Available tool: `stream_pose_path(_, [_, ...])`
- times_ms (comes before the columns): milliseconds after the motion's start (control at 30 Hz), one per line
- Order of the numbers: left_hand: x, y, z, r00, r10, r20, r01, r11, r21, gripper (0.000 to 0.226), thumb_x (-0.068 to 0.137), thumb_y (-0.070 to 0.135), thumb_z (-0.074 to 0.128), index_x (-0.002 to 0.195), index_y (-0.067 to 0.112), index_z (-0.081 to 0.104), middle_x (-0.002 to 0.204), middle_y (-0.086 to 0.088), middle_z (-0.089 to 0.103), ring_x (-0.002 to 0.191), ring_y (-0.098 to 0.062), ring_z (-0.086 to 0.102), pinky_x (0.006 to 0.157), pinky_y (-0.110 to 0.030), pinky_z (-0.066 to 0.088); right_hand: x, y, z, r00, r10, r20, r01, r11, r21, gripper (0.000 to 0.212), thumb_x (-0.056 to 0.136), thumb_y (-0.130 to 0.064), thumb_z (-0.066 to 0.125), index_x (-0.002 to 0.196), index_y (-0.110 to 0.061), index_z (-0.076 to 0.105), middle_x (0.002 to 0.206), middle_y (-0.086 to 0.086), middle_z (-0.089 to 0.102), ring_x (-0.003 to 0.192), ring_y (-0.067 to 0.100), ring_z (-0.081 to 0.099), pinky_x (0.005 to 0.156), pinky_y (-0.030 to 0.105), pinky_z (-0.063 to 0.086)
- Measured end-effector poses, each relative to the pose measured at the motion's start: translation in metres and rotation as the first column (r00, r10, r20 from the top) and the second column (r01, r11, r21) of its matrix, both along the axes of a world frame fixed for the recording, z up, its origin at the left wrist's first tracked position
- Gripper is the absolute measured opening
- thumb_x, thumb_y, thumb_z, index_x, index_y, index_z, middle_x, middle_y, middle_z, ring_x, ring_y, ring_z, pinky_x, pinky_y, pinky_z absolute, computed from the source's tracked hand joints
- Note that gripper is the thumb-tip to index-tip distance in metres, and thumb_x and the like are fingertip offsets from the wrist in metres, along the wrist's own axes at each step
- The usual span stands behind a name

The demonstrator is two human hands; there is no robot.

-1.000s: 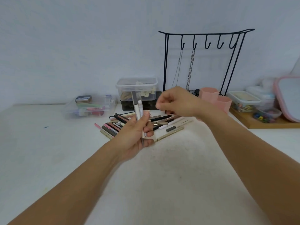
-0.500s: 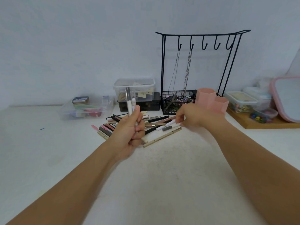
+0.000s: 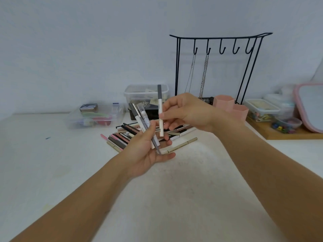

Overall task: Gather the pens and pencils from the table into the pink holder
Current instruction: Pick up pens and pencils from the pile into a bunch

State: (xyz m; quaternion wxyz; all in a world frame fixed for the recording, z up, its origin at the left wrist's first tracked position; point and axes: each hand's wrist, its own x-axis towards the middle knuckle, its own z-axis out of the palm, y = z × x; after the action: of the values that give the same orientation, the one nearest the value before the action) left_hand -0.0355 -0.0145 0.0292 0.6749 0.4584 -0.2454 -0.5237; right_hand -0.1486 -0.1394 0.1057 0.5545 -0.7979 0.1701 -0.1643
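Observation:
A pile of pens and pencils (image 3: 122,137) lies on the white table, partly hidden by both hands. My left hand (image 3: 146,152) holds a small bunch of pens (image 3: 141,119) under its thumb, tips pointing up and left; its fingers lie stretched out. My right hand (image 3: 188,112) pinches a white pen with a grey cap (image 3: 160,109), held upright just right of the bunch. The pink holder (image 3: 230,106), two hexagonal cups, stands behind my right wrist. A beige pencil (image 3: 183,144) lies at the pile's near edge.
A black wire jewellery stand (image 3: 218,67) with chains rises behind the holder. Clear plastic boxes (image 3: 94,116) sit at back left and centre. A wooden tray (image 3: 288,135) with containers and a pink-framed mirror (image 3: 309,105) stands at right.
My right hand dropped to the pile, picked up a white pen and lifted it beside the bunch. My left hand loosened, its fingers now stretched out under the bunch.

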Motion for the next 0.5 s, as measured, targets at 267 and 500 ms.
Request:
stream_pose_path(267, [0.0037,0.002,0.0025,0.997,-0.077,0.032,0.076,0.997,0.027,0.043,0.102,0.045,0.048,0.124,0.011,0.063,0.084,-0.011,0.071,0.061,-0.018,0.063,0.043,-0.025,0.05,0.0024,0.0071,-0.0017,0.99,-0.104,-0.09,0.083,0.973,-0.214,0.016,0.079,-0.022,0.085,0.085,-0.01,0.076,0.073,0.008,0.069,0.064,0.011,0.059,0.061,0.027,0.046])
stream_pose_path(500, [0.0089,-0.0023,-0.0014,0.99,-0.075,0.123,0.079,0.997,-0.026,0.056,0.099,0.06,0.04,0.111,0.01,0.062,0.072,-0.005,0.055,0.053,-0.009,0.034,0.034,-0.016,0.026,0.0058,0.012,-0.0052,0.983,-0.113,-0.144,0.083,0.976,-0.2,0.021,0.081,-0.02,0.084,0.09,-0.003,0.076,0.069,0.009,0.073,0.064,0.015,0.064,0.066,0.035,0.047])
